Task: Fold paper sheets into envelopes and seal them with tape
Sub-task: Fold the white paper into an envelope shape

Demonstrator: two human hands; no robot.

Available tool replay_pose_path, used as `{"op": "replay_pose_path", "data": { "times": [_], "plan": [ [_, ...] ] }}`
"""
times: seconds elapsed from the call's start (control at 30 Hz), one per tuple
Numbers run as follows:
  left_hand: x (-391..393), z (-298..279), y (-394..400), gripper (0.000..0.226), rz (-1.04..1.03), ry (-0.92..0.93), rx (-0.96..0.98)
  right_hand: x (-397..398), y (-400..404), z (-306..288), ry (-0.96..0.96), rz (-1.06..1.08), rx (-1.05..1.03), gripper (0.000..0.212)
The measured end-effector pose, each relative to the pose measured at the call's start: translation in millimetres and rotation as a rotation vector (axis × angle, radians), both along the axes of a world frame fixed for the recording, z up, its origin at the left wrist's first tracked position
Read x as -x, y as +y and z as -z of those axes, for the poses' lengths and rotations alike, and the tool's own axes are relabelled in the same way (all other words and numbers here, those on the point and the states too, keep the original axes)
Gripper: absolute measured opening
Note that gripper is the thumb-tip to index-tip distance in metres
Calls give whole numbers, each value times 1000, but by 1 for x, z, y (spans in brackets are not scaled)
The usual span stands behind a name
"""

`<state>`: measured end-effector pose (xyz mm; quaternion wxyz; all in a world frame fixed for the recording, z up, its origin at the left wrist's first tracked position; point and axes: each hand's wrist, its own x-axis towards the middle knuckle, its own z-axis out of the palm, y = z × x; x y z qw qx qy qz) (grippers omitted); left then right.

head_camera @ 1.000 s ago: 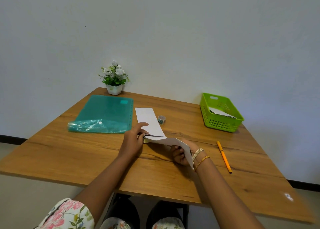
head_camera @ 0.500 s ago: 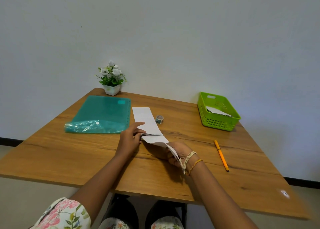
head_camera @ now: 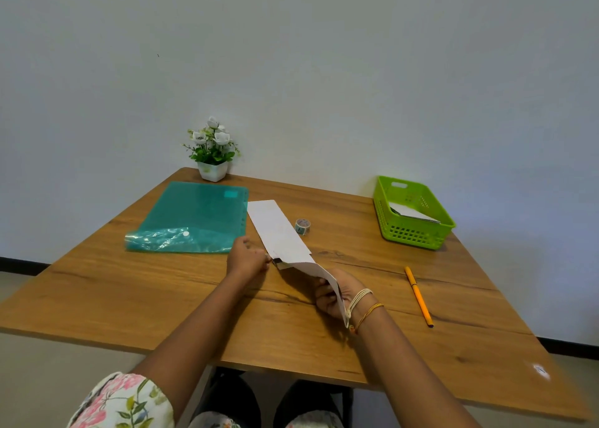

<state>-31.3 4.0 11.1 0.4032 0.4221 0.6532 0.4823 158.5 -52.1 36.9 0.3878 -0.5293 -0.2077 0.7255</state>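
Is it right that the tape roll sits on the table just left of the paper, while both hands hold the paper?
Not quite. In the head view the tape roll sits just right of the paper, not left. Both the left hand and right hand do hold the paper.

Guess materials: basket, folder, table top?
Basket: bright green moulded plastic, judging by its lattice walls. Folder: translucent teal plastic film; its near end is glossy and crinkled. Table: wood-grain surface, matte; solid wood or laminate, can't tell.

Wooden table [head_camera: 162, 291] against the wall, holding a teal plastic folder [head_camera: 194, 216], small potted flowers [head_camera: 212, 155], a tape roll [head_camera: 302, 226], a green basket [head_camera: 411, 233], an orange pen [head_camera: 418, 296] and the long paper strip [head_camera: 275, 226].
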Motion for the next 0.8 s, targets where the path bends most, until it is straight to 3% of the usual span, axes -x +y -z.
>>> {"op": "replay_pose_path", "data": {
  "times": [0.07,0.2,0.27,0.4,0.47,0.8],
  "plan": [
    [-5,-2,3,72,23,127,15,1,1,0,9,10,-5,17],
    [-15,2,-1,60,142,679,-150,-5,1,6,63,72,-15,19],
    [-13,8,2,51,206,869,-198,-10,1,6,22,94,-21,18],
    [-8,13,3,32,250,836,-264,-21,-2,-1,-395,60,-99,15],
    [-7,13,1,26,216,825,-307,-26,1,-2,-507,47,-122,16],
    [-6,11,7,21,188,725,-326,-8,5,4,-648,0,-203,18]
  ]
}}
